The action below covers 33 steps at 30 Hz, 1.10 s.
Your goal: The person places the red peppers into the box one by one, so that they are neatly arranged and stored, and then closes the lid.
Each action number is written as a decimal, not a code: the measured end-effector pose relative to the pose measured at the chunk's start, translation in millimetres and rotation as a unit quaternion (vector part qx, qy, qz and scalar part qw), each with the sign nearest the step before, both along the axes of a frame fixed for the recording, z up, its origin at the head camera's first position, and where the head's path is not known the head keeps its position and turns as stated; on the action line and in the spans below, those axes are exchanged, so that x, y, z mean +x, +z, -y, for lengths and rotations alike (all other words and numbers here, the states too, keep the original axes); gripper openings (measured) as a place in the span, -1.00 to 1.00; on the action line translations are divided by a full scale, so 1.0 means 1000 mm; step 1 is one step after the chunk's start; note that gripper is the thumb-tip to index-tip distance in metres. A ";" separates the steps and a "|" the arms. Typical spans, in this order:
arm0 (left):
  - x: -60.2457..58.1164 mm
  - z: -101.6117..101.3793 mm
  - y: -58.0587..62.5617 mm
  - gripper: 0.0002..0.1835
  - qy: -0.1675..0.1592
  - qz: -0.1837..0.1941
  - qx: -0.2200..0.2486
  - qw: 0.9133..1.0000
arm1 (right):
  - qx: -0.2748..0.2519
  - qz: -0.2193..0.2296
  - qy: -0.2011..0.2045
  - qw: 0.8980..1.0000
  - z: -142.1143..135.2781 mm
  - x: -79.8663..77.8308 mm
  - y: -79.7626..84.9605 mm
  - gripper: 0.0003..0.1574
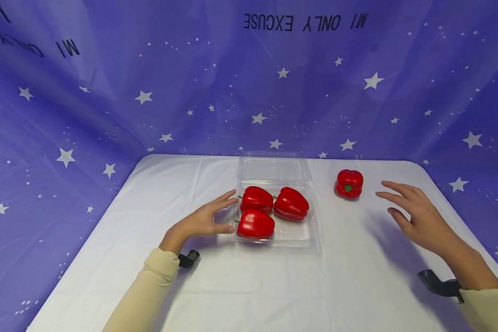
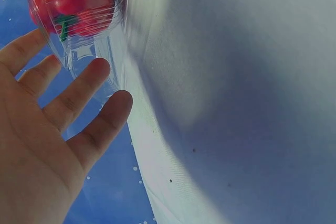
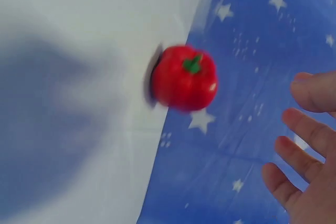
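Note:
Three red bell peppers lie in a clear plastic clamshell box (image 1: 292, 233) whose lid (image 1: 272, 169) is folded back: one pepper (image 1: 257, 199) at back left, one (image 1: 255, 225) at front left, one (image 1: 291, 204) at right. At the box's left side is my left hand (image 1: 203, 221), fingers spread and fingertips right at the wall. A fourth bell pepper (image 1: 348, 184) sits apart on the table to the right, its green stem facing me. My right hand (image 1: 417, 216) hovers to the right of that pepper, fingers loosely extended, holding nothing; the right wrist view shows a gap between them.
White cloth covers the table (image 1: 240, 295). A purple-blue curtain (image 1: 216, 83) with white stars and lettering hangs behind and along both sides, close to the table's edges. Dark wrist mounts (image 1: 440, 283) stick out from both wrists.

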<state>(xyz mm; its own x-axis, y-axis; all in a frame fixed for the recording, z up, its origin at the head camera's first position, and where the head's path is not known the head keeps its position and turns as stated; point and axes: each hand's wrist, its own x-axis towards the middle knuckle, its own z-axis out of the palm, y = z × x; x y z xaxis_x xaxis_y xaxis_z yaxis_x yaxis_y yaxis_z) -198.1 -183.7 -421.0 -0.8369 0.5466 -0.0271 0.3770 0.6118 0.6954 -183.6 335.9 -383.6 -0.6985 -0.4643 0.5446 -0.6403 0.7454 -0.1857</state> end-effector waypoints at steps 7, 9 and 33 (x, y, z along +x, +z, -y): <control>0.000 0.002 0.000 -0.13 -0.001 0.000 0.002 1.000 | -0.006 -0.009 -0.021 1.000 -0.017 -0.006 -0.011 -0.19; 0.000 0.001 0.000 -0.13 -0.004 -0.003 0.002 1.000 | -0.004 0.000 -0.023 1.000 -0.016 -0.008 -0.015 -0.21; 0.001 0.000 0.002 -0.14 -0.008 0.004 0.004 1.000 | 0.006 0.160 -0.051 0.986 0.024 -0.086 -0.015 -0.39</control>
<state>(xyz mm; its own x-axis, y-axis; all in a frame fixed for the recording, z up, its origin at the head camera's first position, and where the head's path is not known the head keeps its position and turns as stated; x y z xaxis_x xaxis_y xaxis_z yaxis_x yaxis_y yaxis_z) -197.0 -183.4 -419.0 -0.8275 0.5607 -0.0286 0.3819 0.5996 0.7033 -269.2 312.1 -398.7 -0.8768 -0.3880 0.2840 -0.4722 0.8062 -0.3563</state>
